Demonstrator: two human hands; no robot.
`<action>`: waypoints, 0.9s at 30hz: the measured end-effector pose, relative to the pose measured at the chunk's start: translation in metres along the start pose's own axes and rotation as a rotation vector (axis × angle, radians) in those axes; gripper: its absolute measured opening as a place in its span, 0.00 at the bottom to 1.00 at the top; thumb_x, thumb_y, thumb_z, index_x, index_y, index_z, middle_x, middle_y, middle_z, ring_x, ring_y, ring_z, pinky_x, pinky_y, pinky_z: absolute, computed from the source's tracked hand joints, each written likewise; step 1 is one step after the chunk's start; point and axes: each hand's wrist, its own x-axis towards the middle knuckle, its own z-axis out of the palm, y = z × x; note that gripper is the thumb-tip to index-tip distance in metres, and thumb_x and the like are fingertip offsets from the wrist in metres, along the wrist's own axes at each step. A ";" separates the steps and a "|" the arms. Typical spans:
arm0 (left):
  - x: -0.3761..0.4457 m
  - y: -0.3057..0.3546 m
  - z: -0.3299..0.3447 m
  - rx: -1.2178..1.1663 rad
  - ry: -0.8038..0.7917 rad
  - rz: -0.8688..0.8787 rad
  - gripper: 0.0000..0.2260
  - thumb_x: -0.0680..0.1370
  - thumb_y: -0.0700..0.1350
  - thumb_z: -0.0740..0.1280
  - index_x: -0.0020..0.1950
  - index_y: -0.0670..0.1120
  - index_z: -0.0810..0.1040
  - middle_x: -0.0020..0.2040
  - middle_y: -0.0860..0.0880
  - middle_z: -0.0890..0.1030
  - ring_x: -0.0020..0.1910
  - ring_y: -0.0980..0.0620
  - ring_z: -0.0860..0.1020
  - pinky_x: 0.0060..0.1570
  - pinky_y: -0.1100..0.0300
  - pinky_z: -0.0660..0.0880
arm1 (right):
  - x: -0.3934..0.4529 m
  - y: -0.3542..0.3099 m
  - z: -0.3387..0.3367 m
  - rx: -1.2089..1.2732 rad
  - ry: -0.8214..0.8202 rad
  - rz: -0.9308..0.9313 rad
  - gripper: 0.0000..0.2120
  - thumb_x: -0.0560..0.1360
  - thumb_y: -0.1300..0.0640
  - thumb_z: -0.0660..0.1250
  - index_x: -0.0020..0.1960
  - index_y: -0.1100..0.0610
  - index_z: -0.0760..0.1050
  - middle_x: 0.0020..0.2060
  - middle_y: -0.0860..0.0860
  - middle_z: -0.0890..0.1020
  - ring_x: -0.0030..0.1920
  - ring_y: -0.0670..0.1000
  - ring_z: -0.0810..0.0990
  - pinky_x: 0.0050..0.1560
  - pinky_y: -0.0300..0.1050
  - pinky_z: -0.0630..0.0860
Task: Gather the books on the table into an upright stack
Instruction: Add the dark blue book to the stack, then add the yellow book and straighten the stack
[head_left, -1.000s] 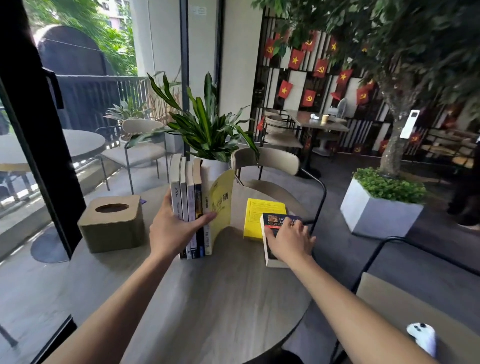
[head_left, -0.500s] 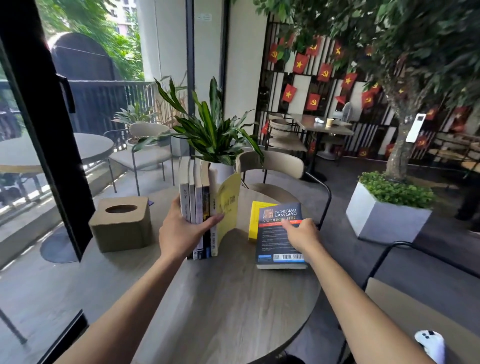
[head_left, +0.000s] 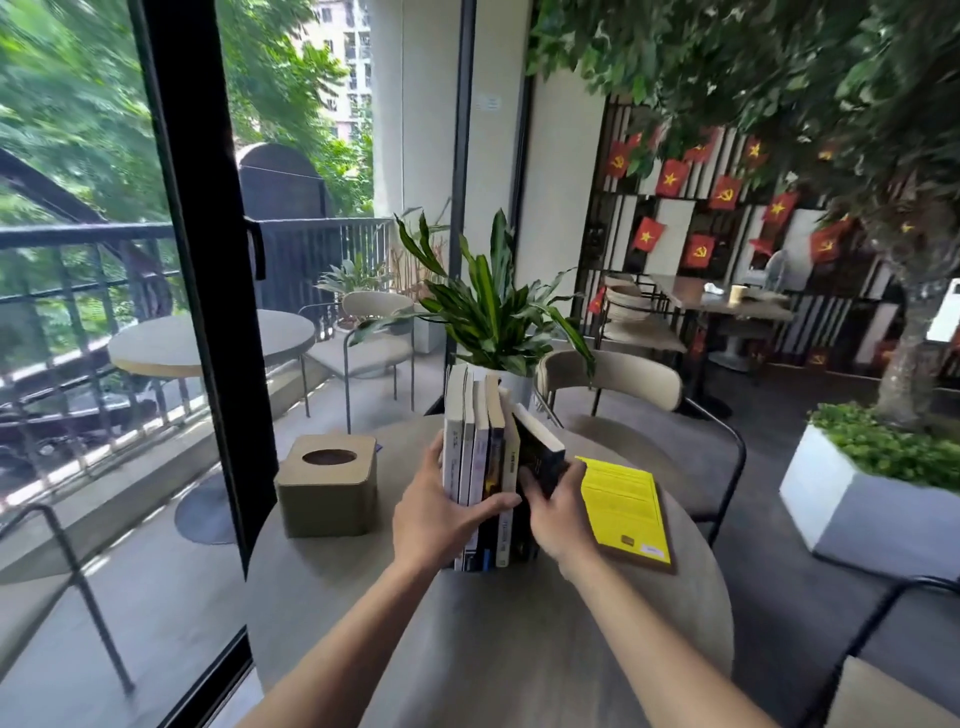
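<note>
Several books stand upright in a row (head_left: 478, 452) near the middle of the round grey table (head_left: 493, 665). My left hand (head_left: 441, 514) clasps that row from the left, thumb across the spines. A dark book (head_left: 540, 457) leans tilted against the row's right end, and my right hand (head_left: 558, 514) grips it from the right side. One yellow book (head_left: 626, 506) lies flat on the table to the right of my right hand, apart from the row.
A tan tissue box (head_left: 330, 486) sits on the table's left side. A potted plant (head_left: 493, 317) stands just behind the books. A beige chair (head_left: 623, 384) is tucked at the far edge; a black door frame (head_left: 202, 291) runs down on the left.
My right hand lifted the dark book off the table, turned it upright and brought it left against the row. The yellow cover that bulged out now lies closed in the row.
</note>
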 end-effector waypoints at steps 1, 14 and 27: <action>0.000 -0.003 -0.001 0.002 -0.024 -0.001 0.52 0.52 0.78 0.72 0.71 0.59 0.64 0.58 0.57 0.82 0.54 0.53 0.82 0.51 0.48 0.81 | -0.001 0.001 0.003 0.019 -0.025 -0.001 0.13 0.80 0.55 0.64 0.54 0.57 0.60 0.53 0.55 0.78 0.55 0.55 0.78 0.52 0.47 0.72; 0.002 -0.025 -0.005 -0.014 -0.191 0.058 0.62 0.48 0.66 0.82 0.77 0.59 0.57 0.63 0.61 0.79 0.63 0.57 0.77 0.59 0.53 0.78 | -0.004 -0.006 0.007 -0.202 -0.250 -0.182 0.52 0.60 0.33 0.76 0.76 0.45 0.54 0.65 0.43 0.77 0.63 0.43 0.76 0.59 0.38 0.74; 0.005 -0.028 -0.009 -0.006 -0.193 0.105 0.59 0.51 0.71 0.79 0.78 0.54 0.61 0.65 0.59 0.78 0.63 0.57 0.76 0.60 0.55 0.77 | -0.009 0.001 0.019 -0.320 -0.131 -0.180 0.55 0.57 0.21 0.65 0.76 0.45 0.54 0.66 0.48 0.75 0.63 0.53 0.78 0.59 0.55 0.78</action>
